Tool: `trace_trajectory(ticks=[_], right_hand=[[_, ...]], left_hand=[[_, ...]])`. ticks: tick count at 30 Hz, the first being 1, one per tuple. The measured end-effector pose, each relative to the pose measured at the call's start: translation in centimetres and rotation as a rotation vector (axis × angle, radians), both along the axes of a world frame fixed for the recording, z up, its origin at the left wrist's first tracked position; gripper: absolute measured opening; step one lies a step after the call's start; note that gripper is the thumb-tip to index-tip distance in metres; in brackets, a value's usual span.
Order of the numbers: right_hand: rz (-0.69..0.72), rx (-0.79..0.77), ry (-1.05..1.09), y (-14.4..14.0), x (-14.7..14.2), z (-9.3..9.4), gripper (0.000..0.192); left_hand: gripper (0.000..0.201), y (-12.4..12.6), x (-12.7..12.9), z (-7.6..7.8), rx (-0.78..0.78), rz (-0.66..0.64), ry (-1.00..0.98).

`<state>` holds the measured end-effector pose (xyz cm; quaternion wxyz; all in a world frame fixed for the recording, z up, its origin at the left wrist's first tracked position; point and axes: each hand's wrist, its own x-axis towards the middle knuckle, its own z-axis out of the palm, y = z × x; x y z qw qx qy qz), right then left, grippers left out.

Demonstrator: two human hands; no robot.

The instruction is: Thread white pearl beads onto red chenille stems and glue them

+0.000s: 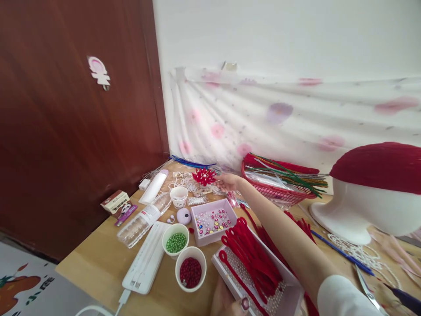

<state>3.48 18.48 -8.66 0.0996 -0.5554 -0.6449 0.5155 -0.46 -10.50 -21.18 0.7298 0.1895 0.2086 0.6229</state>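
White-sleeved right arm (279, 221) extends forward, hand (229, 181) beside the red flower (204, 176).

The right hand (227, 181) extended to a red flower (204, 177); the left hand (226, 300) held a pale box (294, 295) of red loops (255, 259) near 2 bead cups (190, 252).

single head cam, worn by the person: viewpoint sits above the near side of the table (88, 263), pitched forward and down. wall (279, 35) and floral cloth (217, 105) at 12 o'clock, door (66, 131) at 10. mannequin head (371, 210) at 3 to 4, cut by the frame edge. left hand (226, 307) at 6, close to the lens; right hand (226, 181) farther out, just below centre. wide coverage, table corner in frame at 8.
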Motion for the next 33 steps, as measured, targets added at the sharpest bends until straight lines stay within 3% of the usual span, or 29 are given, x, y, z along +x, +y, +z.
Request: trace_trajectory(ticks=[5, 9, 14, 18, 24, 29, 33], right_hand=[[0.221, -0.059, -0.207, -3.4, 3.6, 2.8, 0.024], [0.428, -0.074, -0.275, -8.7, 6.9, 5.6, 0.041], [0.502, 0.192, -0.435, -13.1, 7.5, 6.5, 0.021], [0.469, 0.398, -0.573, -12.1, 6.4, 6.2, 0.014], [0.384, 0.352, -0.61, -7.9, 3.1, 4.4, 0.024], [0.322, 0.31, -0.56, -6.5, 1.2, 2.7, 0.024], [0.292, 0.291, -0.523, -7.0, 1.4, 2.8, 0.023]], left_hand=[[0.096, -0.7, -0.2, 0.9, -0.158, -0.058, -0.006], [0.096, 0.0, 0.2, 1.2, -0.282, 0.024, 0.04], [0.079, 2.1, 0.5, 2.3, -0.314, 0.176, 0.106], [0.062, 2.5, -0.1, 3.5, -0.203, 0.215, 0.077], [0.046, 1.5, -0.5, 2.7, -0.271, 0.185, 0.106], [0.062, 0.5, -1.2, 2.5, -0.244, 0.163, 0.104], [0.074, 0.3, -1.5, 3.1, -0.161, 0.136, 0.133]])
